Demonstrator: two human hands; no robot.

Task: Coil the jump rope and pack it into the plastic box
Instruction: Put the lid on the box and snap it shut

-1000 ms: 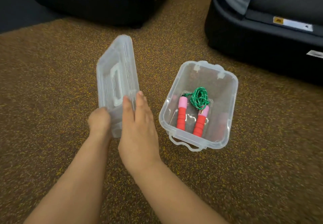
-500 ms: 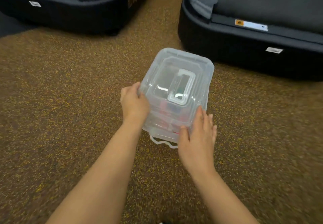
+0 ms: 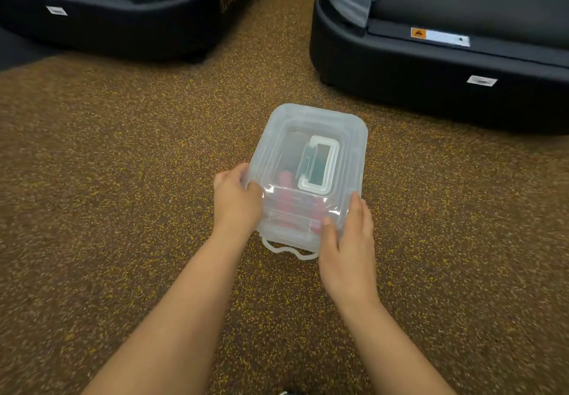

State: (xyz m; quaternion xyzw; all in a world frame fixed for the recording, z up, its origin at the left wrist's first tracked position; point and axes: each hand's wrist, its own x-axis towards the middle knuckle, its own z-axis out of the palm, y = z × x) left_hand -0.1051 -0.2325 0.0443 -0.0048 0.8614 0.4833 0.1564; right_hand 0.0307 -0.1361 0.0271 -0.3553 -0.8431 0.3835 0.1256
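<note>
Both forearms extended; left hand and right hand curled inward.

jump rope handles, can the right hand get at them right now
Probably not: the lid covers the plastic box, shutting the red jump rope handles inside. The right hand only touches the outside.
</note>
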